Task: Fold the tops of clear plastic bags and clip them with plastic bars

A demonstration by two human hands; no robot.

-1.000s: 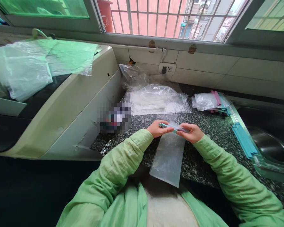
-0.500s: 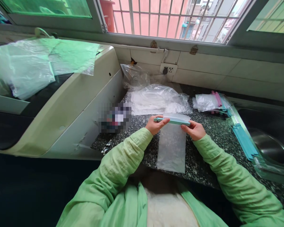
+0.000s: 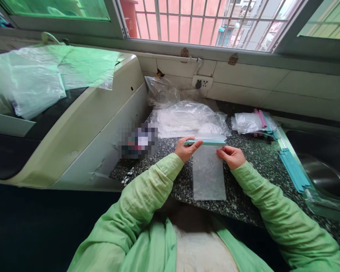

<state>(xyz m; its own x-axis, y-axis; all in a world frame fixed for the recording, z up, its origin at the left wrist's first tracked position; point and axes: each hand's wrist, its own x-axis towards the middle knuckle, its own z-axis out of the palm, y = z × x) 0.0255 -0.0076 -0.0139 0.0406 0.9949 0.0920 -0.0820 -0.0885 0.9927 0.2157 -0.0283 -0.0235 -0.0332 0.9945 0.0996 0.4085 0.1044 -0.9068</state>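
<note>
A long light-blue bag clip (image 3: 211, 143) lies across the upper part of a frosted plastic bag (image 3: 209, 177), with a strip of bag showing above it. My left hand (image 3: 186, 149) is closed on the clip's left end, thumb along its front. Just below the clip's right end, my right hand (image 3: 232, 156) pinches the right edge of the bag between thumb and fingers. The lower part of the bag hangs down over the speckled dark countertop (image 3: 170, 181).
Behind my hands lies a pile of clear bags (image 3: 189, 117). To the right are bags with pink and blue clips (image 3: 251, 122), loose blue clips (image 3: 294, 170) and a sink (image 3: 323, 173). A cream machine (image 3: 102, 113) borders the left, beside a blurred-out object (image 3: 138, 141).
My right hand has moved off the clip's right end, slightly down onto the bag's edge. The bag's lower part has shifted a little right and up. The left hand stays put.
</note>
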